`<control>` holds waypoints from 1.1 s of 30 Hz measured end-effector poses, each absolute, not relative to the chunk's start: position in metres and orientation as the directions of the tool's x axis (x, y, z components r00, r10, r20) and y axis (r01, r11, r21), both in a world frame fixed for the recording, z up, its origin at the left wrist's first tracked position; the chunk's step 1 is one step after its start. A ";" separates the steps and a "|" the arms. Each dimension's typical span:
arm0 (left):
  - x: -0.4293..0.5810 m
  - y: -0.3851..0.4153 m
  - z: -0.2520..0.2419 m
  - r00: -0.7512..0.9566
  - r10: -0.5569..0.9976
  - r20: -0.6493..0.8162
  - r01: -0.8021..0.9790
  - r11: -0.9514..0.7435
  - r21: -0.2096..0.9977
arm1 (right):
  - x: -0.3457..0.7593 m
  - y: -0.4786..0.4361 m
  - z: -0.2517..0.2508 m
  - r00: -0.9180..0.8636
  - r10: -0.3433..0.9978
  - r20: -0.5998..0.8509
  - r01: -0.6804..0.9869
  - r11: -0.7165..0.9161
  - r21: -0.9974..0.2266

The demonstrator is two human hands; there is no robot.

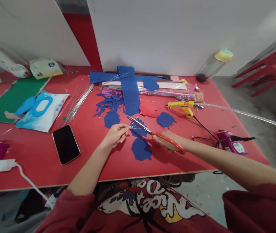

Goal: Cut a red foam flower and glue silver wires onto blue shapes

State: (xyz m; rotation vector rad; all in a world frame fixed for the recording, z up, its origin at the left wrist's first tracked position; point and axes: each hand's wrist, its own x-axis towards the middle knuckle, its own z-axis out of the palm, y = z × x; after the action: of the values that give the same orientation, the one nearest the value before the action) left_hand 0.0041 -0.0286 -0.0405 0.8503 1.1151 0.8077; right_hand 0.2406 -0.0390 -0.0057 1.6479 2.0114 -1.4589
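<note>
My left hand (pixel 117 135) pinches a few thin wires (pixel 135 123) whose free ends spread to the right. In my right hand (pixel 167 139) are scissors (pixel 171 143) with orange-red handles; their long blades point up and left and cross over the wires. Whether the blades touch the wires, I cannot tell. Below the blades lie blue scalloped cut-outs (pixel 141 149). Another stack of blue cut-outs (pixel 166 120) lies to the right, and one blue piece (pixel 112 119) is left of the blades. Just beyond the tips is a red cut-out (pixel 149 109).
A bundle of wires (pixel 82 102), a phone (pixel 66 144) and a wipes pack (pixel 43 110) are on the left. Blue sheets (pixel 130 92) and scraps (pixel 110 103) lie behind. To the right are a yellow glue gun (pixel 182 106) with its cord, a purple power strip (pixel 232 142) and a bottle (pixel 213 66).
</note>
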 end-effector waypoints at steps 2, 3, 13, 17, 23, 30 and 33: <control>0.005 -0.028 -0.042 0.248 0.877 -0.412 -0.129 0.452 0.883 | 0.238 -0.034 0.001 -0.400 0.676 -0.618 0.852 0.027 -0.522; 0.005 -0.028 -0.043 0.252 0.873 -0.417 -0.137 0.458 0.878 | 0.236 -0.031 0.004 -0.409 0.684 -0.605 0.865 0.078 -0.496; 0.008 -0.027 -0.051 0.341 0.830 -0.443 -0.114 0.504 0.856 | 0.224 -0.019 0.019 -0.349 0.610 -0.711 0.894 -0.011 -0.448; 0.008 -0.027 -0.051 0.311 0.820 -0.481 -0.092 0.529 0.844 | 0.222 -0.010 0.023 -0.464 0.576 -0.673 0.862 0.119 -0.492; 0.005 -0.026 -0.054 0.280 0.822 -0.495 -0.078 0.534 0.842 | 0.220 0.001 0.011 -0.503 0.547 -0.669 0.840 0.129 -0.527; 0.007 -0.026 -0.057 0.272 0.828 -0.490 -0.067 0.525 0.849 | 0.214 -0.002 0.016 -0.474 0.484 -0.735 0.846 0.019 -0.533; 0.007 -0.026 -0.057 0.276 0.824 -0.496 -0.060 0.529 0.846 | 0.213 -0.006 0.021 -0.540 0.556 -0.632 0.796 0.093 -0.598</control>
State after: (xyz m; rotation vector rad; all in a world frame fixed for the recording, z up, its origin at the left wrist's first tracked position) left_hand 0.0073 -0.0261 -0.0567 0.8247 1.1428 0.6939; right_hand 0.2135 -0.0058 0.0214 1.3524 2.1269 -1.4249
